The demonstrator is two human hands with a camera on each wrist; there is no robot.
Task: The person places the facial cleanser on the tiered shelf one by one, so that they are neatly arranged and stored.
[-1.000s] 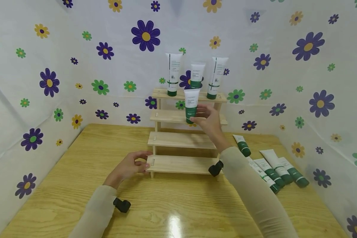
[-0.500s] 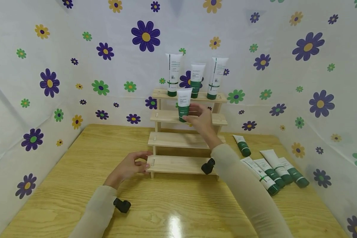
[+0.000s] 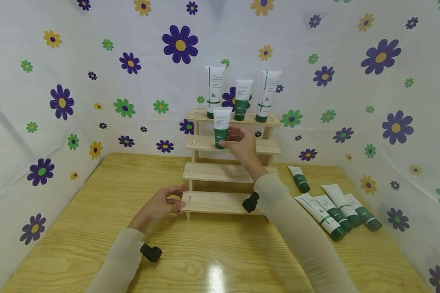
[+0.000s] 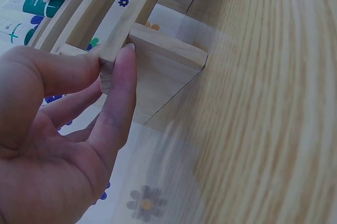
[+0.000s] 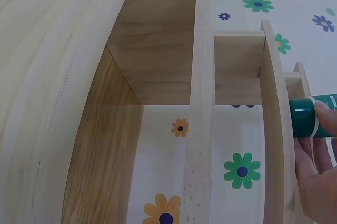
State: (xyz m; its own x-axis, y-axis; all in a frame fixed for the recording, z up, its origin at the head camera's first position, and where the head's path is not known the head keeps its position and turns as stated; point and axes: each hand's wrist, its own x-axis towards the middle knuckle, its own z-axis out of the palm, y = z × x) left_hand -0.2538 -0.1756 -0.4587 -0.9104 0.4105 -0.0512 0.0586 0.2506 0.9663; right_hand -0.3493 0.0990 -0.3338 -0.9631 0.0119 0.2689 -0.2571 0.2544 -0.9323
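In the head view my right hand (image 3: pixel 243 145) grips a white and green squeeze tube (image 3: pixel 221 124) by its green lower part. The tube is upright, its cap end right at the second-highest step of a wooden display rack (image 3: pixel 220 202). The right wrist view catches the green end of that tube (image 5: pixel 304 117) beside the step, with the fingers around it. At the rack's lower left, my left hand (image 3: pixel 160 204) pinches the end of the lowest step. Thumb and finger of the left hand (image 4: pixel 68 124) meet on that wooden corner in the left wrist view.
On the top step stand a tall tube (image 3: pixel 214 91), a shorter tube (image 3: pixel 242 99) and another tall tube (image 3: pixel 267 95). Several tubes (image 3: pixel 328 212) lie on the table at the right, with one tube (image 3: pixel 299 179) behind them. A flowered cloth (image 3: pixel 132 101) surrounds the table.
My right hand has shifted left with the squeeze tube along the second-highest step, uncovering more of the shorter tube behind. My left hand keeps its place on the lowest step.
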